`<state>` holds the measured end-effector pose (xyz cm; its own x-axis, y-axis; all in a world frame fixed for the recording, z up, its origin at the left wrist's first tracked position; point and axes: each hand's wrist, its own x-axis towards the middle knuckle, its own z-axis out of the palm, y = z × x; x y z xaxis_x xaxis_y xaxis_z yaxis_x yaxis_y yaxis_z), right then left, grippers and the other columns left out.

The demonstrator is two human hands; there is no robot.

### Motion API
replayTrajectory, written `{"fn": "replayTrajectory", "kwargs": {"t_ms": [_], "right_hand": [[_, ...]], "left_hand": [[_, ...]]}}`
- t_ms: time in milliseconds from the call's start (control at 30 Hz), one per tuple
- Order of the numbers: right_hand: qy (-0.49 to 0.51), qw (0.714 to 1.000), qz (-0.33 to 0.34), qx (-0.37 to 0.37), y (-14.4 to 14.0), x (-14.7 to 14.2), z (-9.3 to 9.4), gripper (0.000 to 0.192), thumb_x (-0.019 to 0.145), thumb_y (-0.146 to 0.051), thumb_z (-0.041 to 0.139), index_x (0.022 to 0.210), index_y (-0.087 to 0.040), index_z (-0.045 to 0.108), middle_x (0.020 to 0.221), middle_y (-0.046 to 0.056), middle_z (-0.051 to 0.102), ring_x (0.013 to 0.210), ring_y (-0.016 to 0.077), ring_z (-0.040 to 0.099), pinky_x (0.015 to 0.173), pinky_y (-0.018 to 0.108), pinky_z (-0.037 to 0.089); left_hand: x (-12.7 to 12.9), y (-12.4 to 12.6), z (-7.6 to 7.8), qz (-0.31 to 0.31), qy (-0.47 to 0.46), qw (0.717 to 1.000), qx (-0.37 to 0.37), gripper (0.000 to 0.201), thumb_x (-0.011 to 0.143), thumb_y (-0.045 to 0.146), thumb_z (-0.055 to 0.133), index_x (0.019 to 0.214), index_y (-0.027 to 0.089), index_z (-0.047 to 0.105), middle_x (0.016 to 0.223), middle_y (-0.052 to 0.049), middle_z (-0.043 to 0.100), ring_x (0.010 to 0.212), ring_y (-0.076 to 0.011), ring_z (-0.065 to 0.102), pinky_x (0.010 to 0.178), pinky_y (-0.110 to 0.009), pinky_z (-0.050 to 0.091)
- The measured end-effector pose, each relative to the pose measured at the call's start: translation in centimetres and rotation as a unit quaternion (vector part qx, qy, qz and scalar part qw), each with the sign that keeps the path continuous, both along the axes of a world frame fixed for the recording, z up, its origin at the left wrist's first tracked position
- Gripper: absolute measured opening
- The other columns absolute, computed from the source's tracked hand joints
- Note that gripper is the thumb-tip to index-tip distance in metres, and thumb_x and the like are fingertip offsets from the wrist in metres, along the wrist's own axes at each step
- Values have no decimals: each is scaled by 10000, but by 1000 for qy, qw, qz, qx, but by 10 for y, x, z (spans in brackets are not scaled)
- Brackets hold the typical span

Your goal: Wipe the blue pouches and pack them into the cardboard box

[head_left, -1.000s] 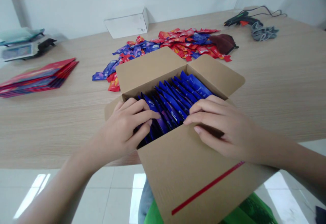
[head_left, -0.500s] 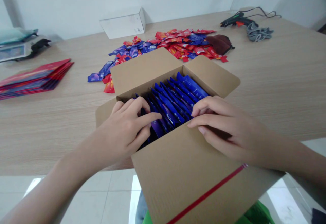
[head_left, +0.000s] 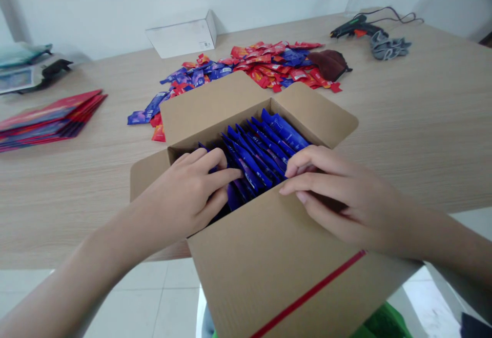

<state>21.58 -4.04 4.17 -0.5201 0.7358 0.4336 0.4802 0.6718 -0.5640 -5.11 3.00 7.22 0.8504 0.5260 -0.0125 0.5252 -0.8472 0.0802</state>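
Observation:
A brown cardboard box (head_left: 277, 256), its top flaps folded out, is tilted at the table's near edge. Inside it, blue packets (head_left: 249, 166) stand on edge in a tight row. My left hand (head_left: 200, 186) reaches over the box's left end, fingers bent and apart, the index finger touching the packets; some fingertips are hidden. On the right, my right hand (head_left: 330, 186) rests at the near rim, fingers bent and slightly apart, with fingertips by the packets' near edges. Neither hand visibly grips a packet.
Behind the box lies a heap of red and blue sachets (head_left: 265, 63) with a brown pouch (head_left: 328, 64) on it. A white box (head_left: 182, 38) stands by the wall. Flat red-and-blue folded packages (head_left: 49, 117) lie left. A glue gun (head_left: 357, 26) and grey cloth (head_left: 390, 46) are back right.
The box and its packets have shifted slightly to the left in view, along with the whole scene. Both hands keep nearly the same pose at the packets.

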Motion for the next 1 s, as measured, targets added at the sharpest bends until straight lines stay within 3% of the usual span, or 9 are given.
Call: {"fn": "replayTrajectory", "kwargs": {"t_ms": [167, 400, 567, 800, 1000], "right_hand": [[4, 1000, 1, -18, -2, 7, 7, 233, 936, -72, 486, 1062, -173, 654, 1095, 73, 578, 1006, 150, 591, 850, 279, 474], [-13, 1000, -2, -14, -5, 17, 4, 231, 921, -91, 505, 1070, -188, 652, 1119, 93, 586, 1057, 193, 591, 883, 322, 490], [-22, 999, 9, -25, -3, 19, 0, 234, 939, -120, 500, 1105, -218, 633, 1144, 96, 578, 1066, 213, 577, 864, 362, 504], [-2, 1000, 4, -22, -4, 15, -3, 241, 924, -79, 499, 1077, -170, 660, 1116, 91, 570, 1069, 180, 565, 898, 320, 473], [10, 1000, 2, -15, -5, 13, -6, 236, 931, -77, 495, 1075, -173, 656, 1110, 98, 563, 1059, 190, 551, 884, 340, 479]], "left_hand": [[4, 1, 3, 8, 16, 1000, -19, 342, 973, 231, 358, 1027, 192, 693, 976, -88, 557, 869, -247, 535, 833, -455, 436], [0, 0, 7, 17, -31, 998, -57, 426, 1005, 235, 386, 1405, 265, 531, 1069, -60, 607, 974, -209, 571, 851, -362, 443], [2, -4, 9, 5, -17, 998, -63, 414, 982, 200, 402, 1282, 280, 675, 971, -67, 572, 896, -202, 532, 799, -350, 449], [5, -8, 8, -11, -22, 998, -57, 376, 944, 171, 429, 1168, 240, 722, 1147, -92, 568, 1005, -246, 506, 881, -417, 432], [9, -8, 11, -9, -28, 996, -87, 328, 993, 191, 382, 1193, 183, 642, 1105, -67, 615, 1011, -214, 552, 958, -399, 420]]}}
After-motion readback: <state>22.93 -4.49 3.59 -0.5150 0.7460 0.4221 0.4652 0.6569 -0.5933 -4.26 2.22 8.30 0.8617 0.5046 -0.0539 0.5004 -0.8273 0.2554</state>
